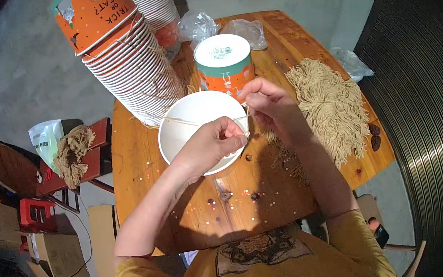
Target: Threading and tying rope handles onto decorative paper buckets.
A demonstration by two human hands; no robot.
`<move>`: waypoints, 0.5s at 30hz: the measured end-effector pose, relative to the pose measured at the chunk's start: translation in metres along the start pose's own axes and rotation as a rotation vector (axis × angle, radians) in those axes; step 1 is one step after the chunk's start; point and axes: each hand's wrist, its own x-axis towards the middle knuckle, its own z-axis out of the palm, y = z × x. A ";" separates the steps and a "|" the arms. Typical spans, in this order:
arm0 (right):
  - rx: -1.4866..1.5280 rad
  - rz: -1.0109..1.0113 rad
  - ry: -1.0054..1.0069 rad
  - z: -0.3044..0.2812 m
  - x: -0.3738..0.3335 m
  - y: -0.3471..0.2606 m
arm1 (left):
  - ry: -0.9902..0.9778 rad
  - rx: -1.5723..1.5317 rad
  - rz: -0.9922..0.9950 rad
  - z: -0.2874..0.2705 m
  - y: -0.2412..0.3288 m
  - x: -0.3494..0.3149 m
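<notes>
A white-lined paper bucket (pixel 179 139) lies in front of me with its round mouth facing up toward me. A thin tan cord (pixel 184 122) runs across that mouth to its right rim. My left hand (pixel 212 142) is closed at the right rim, pinching the cord between thumb and fingers. Just beyond it, my right hand (pixel 275 109) pinches a short, raised stretch of the same cord. Whether the cord is knotted at the rim is hidden by my fingers. Right behind stands an upside-down orange and green bucket (pixel 226 75), its white base upward.
A tall leaning stack of nested buckets (pixel 130 75) rises at the left. Loose tan cords (pixel 328 109) are heaped on the right of the wooden table (pixel 146 206). Crumpled clear plastic bags (pixel 197 25) lie at the back. Small pale beads dot the near tabletop.
</notes>
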 end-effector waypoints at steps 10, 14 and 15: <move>0.090 0.031 0.084 -0.008 -0.003 0.008 | 0.060 -0.117 0.119 0.003 -0.002 0.000; 0.281 0.022 0.084 -0.018 -0.002 0.018 | 0.065 -0.049 0.053 0.003 0.004 -0.004; 0.293 0.007 0.087 -0.020 -0.002 0.021 | 0.066 -0.061 0.018 0.002 0.004 -0.003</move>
